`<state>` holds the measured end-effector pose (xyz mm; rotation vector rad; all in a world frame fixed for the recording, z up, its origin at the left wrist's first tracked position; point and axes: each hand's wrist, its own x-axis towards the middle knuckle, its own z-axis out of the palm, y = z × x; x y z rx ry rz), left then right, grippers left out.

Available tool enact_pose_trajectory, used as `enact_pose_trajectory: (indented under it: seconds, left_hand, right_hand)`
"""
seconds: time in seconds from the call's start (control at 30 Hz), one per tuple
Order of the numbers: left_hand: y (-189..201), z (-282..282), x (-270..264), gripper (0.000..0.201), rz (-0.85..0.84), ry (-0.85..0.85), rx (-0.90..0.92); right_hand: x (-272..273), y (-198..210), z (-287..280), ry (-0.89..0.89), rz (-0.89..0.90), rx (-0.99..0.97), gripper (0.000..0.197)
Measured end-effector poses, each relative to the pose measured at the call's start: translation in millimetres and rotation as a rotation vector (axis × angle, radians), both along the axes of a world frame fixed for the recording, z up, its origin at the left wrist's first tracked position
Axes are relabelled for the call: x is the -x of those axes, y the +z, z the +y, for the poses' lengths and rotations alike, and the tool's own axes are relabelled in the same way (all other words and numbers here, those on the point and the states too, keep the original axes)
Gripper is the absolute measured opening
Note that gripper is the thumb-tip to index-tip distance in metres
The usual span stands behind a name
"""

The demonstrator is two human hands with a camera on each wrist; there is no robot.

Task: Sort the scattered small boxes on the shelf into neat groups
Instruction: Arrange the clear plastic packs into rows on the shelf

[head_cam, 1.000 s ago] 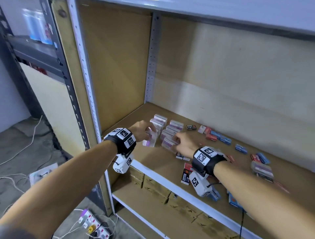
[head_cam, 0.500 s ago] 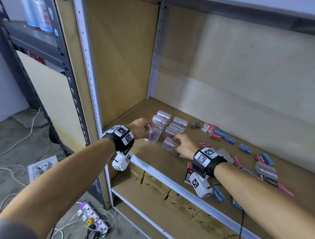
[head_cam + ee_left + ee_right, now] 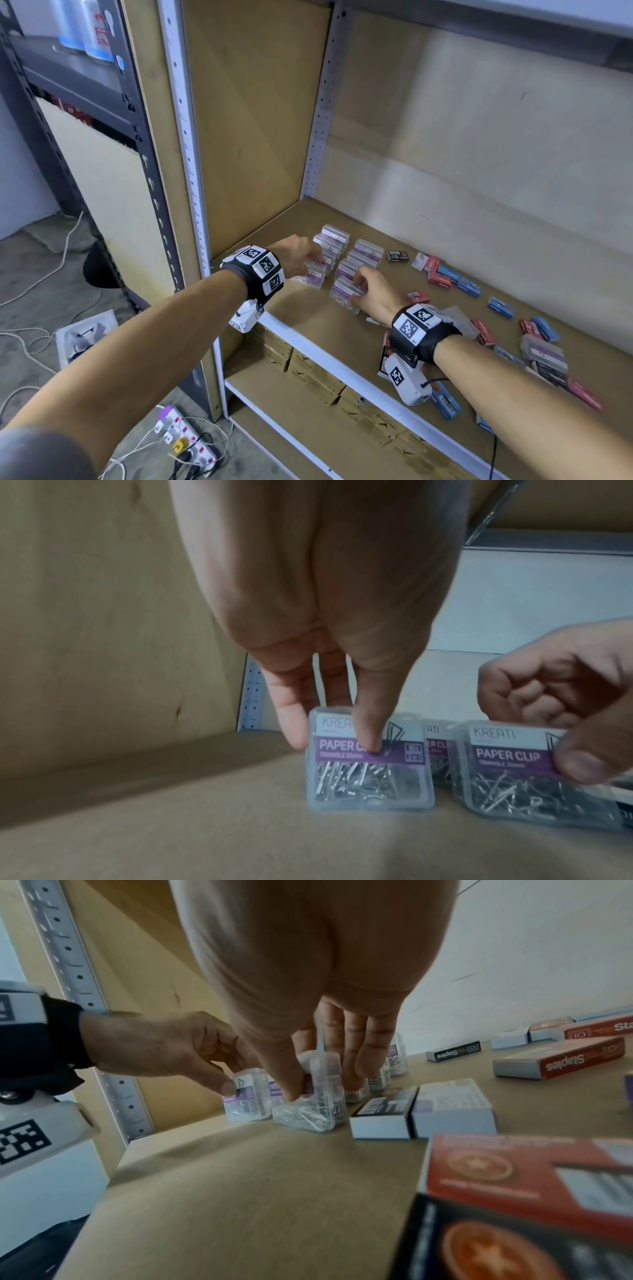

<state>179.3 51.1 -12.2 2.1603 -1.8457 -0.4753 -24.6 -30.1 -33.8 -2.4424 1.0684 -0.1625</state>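
Clear paper clip boxes with purple labels stand in two rows (image 3: 363, 257) at the shelf's left back. My left hand (image 3: 301, 255) pinches one such box (image 3: 313, 275) (image 3: 369, 761) upright at the front of the left row, thumb on its label. My right hand (image 3: 373, 291) (image 3: 318, 1080) pinches another paper clip box (image 3: 344, 294) (image 3: 315, 1104) at the front of the right row, thumb in front and fingers behind. Red and blue staples boxes (image 3: 442, 277) lie scattered to the right.
A black staples box (image 3: 397, 256) lies behind the rows. More clear boxes (image 3: 543, 353) are stacked at the right. The shelf's white front rail (image 3: 308, 339) runs below my wrists. Cartons (image 3: 315, 373) fill the lower shelf. A power strip (image 3: 185, 442) lies on the floor.
My left hand has carried its paper clip box rightward, up against the front of the left row. My right hand has stayed on the front box of the right row.
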Motion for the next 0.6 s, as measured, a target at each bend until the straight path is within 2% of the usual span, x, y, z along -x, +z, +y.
enact_pose_trajectory:
  seconds: [0.2, 0.47, 0.6]
  left_hand:
    - [-2, -3, 1, 0.033, -0.038, -0.004, 0.000]
    - [-12, 0, 0, 0.023, -0.049, -0.013, 0.100]
    - [-14, -1, -1, 0.024, -0.056, -0.021, 0.120]
  right_hand:
    - [-3, -2, -2, 0.008, 0.069, 0.131, 0.023]
    - [-8, -3, -2, -0.008, 0.082, 0.150, 0.024]
    - [-11, -5, -4, -0.008, 0.077, 0.143, 0.024]
